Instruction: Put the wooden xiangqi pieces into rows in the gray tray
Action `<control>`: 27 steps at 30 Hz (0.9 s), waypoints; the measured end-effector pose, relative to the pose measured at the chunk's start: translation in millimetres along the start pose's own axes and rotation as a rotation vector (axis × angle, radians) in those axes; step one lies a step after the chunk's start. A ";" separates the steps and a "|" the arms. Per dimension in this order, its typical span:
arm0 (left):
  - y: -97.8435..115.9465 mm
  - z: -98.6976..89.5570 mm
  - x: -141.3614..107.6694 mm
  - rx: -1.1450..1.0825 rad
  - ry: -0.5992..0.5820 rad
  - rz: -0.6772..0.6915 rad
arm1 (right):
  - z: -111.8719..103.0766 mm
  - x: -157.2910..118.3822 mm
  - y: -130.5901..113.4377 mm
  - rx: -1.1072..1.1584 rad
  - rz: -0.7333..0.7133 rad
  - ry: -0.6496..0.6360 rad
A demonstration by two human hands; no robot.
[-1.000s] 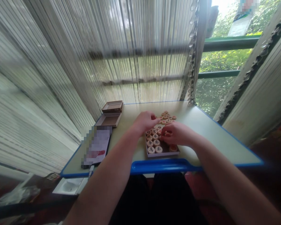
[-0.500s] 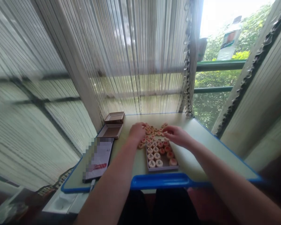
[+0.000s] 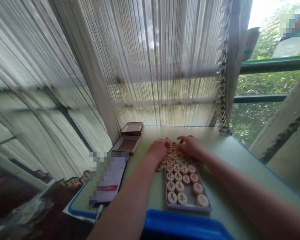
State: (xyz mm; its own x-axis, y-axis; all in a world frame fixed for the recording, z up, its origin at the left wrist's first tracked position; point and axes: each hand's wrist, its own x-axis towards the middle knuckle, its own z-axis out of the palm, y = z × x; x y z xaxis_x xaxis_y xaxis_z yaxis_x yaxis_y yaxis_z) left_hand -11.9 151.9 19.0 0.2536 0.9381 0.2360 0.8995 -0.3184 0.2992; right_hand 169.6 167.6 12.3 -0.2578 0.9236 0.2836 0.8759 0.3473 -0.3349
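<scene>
Several round wooden pieces with red or black characters lie loose in a pile (image 3: 175,156) beyond a shallow box (image 3: 188,208). Inside the box, black-marked pieces fill the two left columns and red-marked ones stand to the right, with a gap at the lower middle. My left hand (image 3: 160,148) rests at the pile's left side, its fingers curled round something I cannot make out. At the right side of the pile is my right hand (image 3: 190,146), fingers apart, touching or just above the pieces.
Two open box parts, one (image 3: 127,144) nearer and one (image 3: 132,128) behind, lie at the back left. A tablet (image 3: 111,180) with a cable is left of my left forearm. A blue tray (image 3: 185,225) lines the near edge. Curtains hang behind the table.
The view has shifted left and closer, so the box looks larger and lower. Both hands have drawn nearer each other around the pile.
</scene>
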 end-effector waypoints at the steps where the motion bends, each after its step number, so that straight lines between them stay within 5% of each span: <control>1: 1.1 1.6 0.8 0.014 -0.013 0.005 | 1.9 -1.0 2.5 0.019 0.026 0.005; 8: 7.9 4.8 2.5 0.062 -0.028 -0.002 | -0.4 -7.6 7.6 0.024 -0.033 -0.045; 16: -1.9 4.8 3.7 -0.052 0.121 -0.056 | -8.4 -3.2 19.6 0.033 0.072 0.058; 21: -4.8 0.4 5.6 -0.343 0.122 -0.215 | -7.8 -0.8 39.3 -0.046 0.168 -0.001; 27: -6.7 -3.2 8.8 -0.558 0.213 -0.255 | -8.0 -5.3 36.5 -0.051 0.159 0.003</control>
State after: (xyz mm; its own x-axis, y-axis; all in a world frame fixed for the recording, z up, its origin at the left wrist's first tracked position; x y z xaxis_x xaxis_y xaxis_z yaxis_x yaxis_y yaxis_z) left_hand -16.8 161.9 22.0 -0.0715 0.9642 0.2553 0.5877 -0.1661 0.7918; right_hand 206.1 174.1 5.7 -0.1129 0.9659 0.2332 0.9253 0.1877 -0.3294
